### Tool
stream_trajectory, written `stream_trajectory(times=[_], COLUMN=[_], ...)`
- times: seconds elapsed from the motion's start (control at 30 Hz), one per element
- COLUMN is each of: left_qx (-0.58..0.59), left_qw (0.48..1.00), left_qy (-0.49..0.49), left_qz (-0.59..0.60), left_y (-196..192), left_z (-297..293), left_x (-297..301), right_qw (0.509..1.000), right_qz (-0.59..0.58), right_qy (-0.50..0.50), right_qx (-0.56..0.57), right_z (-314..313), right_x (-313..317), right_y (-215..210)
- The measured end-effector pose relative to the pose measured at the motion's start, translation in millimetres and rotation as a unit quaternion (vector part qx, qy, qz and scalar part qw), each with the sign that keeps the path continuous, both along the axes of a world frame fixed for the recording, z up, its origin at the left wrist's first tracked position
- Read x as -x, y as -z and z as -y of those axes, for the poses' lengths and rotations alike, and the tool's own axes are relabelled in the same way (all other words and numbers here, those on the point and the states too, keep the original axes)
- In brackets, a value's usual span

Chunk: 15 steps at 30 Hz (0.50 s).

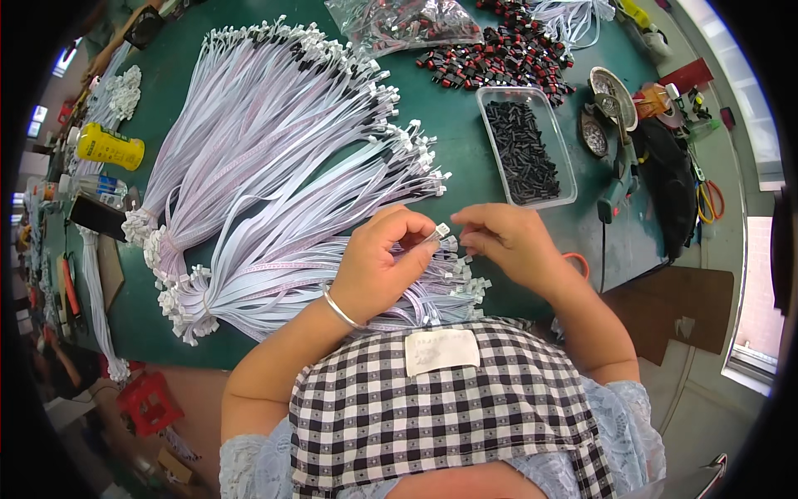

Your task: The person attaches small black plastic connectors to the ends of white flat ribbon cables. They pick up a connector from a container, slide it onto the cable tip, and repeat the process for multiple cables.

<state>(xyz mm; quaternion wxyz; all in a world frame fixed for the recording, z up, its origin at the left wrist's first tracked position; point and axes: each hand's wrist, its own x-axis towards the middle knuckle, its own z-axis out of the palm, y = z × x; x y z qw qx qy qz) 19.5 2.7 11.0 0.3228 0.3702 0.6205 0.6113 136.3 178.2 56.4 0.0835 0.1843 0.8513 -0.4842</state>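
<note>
White connector point(441, 230) on the end of a flat ribbon cable sits pinched between the thumb and fingertips of my left hand point(384, 259), raised just above the heap of ribbon cables point(274, 179) that fans across the green worktable point(465, 133) from about ten o'clock to the centre. My right hand point(509, 243) hovers just beside it at three o'clock, fingers curled and drawn together at the tips; whether they hold some small part I cannot tell, since the tips are turned away from view. By my reading I am at the fitting stage, one cable end singled out and presented to the other hand. The next move, as I judge it, calls for a steady left pinch and a fine, square approach from the right, so that nothing meets the connector crooked. At one o'clock stands a clear plastic tray of small black parts point(524, 150), and beyond it at twelve a spread of red-and-black components point(499, 54). A yellow bottle point(108, 146) lies near the table's edge at nine o'clock.
</note>
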Motion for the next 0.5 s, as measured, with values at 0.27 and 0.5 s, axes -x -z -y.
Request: stream_trajectory(times=[0.27, 0.5], left_qx=[0.063, 0.064], left_qw=[0.992, 0.959], left_qy=[0.061, 0.085], left_qz=[0.09, 0.265], left_y=[-2, 7], left_z=[-3, 0], left_x=[5, 9], right_qw=[0.93, 0.923], right_qz=[-0.04, -0.06], right_qy=[-0.158, -0.181], right_qx=[-0.329, -0.336], right_z=[-5, -8], right_x=[-19, -20], right_y=[6, 4])
